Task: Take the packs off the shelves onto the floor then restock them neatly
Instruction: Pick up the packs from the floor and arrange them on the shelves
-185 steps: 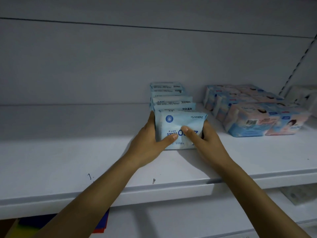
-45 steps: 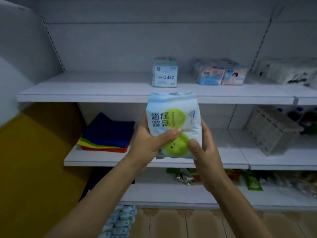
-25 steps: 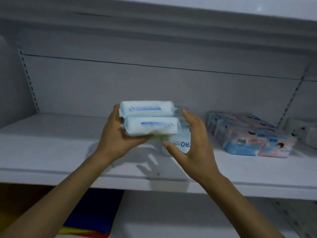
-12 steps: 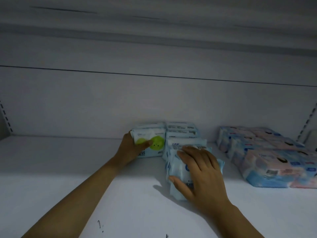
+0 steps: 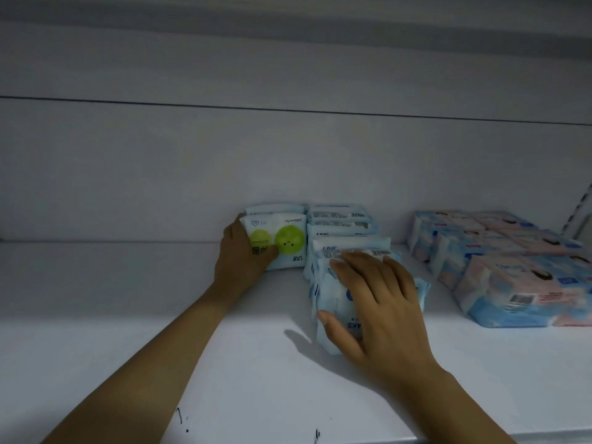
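Observation:
On the white shelf [image 5: 128, 299], a pale-blue pack with two green circles [image 5: 282, 240] stands upright at the back wall, another like it behind. My left hand [image 5: 238, 257] grips this pack's left side, thumb across its front. To the right runs a row of light-blue packs [image 5: 339, 225], front to back. My right hand [image 5: 374, 299] lies over the front pack of that row [image 5: 333, 302], fingers spread on its top and face, thumb at its lower left.
A block of larger pink-and-blue packs [image 5: 512, 270] lies at the right of the shelf. The shelf's back panel [image 5: 288, 155] stands right behind the packs. A perforated upright [image 5: 581, 206] marks the right end. The front lip [image 5: 480, 435] runs below my arms.
Little differs from half a second ago: both hands stay on their packs. A second ago I held the green-circle packs in the air; they now stand at the back of the shelf.

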`<state>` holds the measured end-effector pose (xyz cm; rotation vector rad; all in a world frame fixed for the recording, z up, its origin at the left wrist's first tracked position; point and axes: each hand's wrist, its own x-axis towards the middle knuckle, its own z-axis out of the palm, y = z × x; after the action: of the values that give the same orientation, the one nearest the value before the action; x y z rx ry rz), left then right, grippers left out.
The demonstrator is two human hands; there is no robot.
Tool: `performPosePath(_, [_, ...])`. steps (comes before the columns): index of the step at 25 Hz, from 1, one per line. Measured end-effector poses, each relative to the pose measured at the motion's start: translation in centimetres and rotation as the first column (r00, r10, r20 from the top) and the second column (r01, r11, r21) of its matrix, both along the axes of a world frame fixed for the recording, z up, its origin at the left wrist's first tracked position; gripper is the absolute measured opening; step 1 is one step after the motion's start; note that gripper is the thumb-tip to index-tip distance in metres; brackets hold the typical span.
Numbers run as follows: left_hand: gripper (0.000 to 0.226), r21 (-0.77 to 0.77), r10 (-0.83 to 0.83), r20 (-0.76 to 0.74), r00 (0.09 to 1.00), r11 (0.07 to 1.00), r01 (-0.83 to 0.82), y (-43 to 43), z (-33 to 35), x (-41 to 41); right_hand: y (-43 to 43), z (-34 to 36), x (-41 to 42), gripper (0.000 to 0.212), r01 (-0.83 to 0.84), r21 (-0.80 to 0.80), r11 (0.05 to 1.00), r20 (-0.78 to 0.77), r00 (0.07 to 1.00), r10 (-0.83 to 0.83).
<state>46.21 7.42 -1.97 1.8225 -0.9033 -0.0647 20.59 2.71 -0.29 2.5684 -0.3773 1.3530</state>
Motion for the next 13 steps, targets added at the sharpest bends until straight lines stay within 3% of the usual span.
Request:
performPosePath(2, [0.101, 0.012, 0.119, 0.085, 0.989, 0.993, -0.121, 0.5, 0.5, -1.0, 0.4, -0.1, -0.2, 0.045, -0.03, -0.004, 1.0, 0.023, 0.999, 0.03])
performPosePath(4, [0.096, -0.069, 0.211, 0.317, 0.925, 0.978, -0.199, 1.1, 0.9, -1.7, 0.5, -0.3, -0.1, 0.043, -0.037, -0.021, 0.999, 0.039, 0.999, 0.038])
performPosePath(5, [0.084, -0.127, 0.232, 0.51, 0.828, 0.973, -0.194, 1.2, 1.1, -2.1, 0.5, -0.3, -0.1, 0.042, -0.041, -0.021, 0.999, 0.034, 0.999, 0.042])
performPosePath(7, [0.057, -0.162, 0.186, 0.818, 0.545, 0.983, -0.092, 0.7, 0.9, -2.3, 0.3, -0.4, 0.0, 0.042, -0.044, -0.019, 0.999, 0.016, 0.999, 0.045])
performPosePath(9, [0.037, -0.01, 0.018, 0.926, 0.377, 1.0, -0.024, 0.2, 0.6, -2.9, 0.0, -0.8, 0.2, 0.042, -0.032, -0.034, 0.999, 0.016, 0.999, 0.033])
performPosePath(11, [0.025, 0.129, -0.103, 0.929, 0.356, 0.99, -0.05, 0.1, 0.4, -3.0, 0.0, -0.8, 0.4, 0.042, -0.02, -0.064, 0.998, 0.025, 0.999, 0.022])
performPosePath(13, [0.03, 0.237, -0.187, 0.899, 0.397, 0.968, -0.08, 0.3, 0.8, -3.0, -0.1, -0.6, 0.4, 0.042, -0.007, -0.084, 0.996, 0.019, 1.0, 0.009])
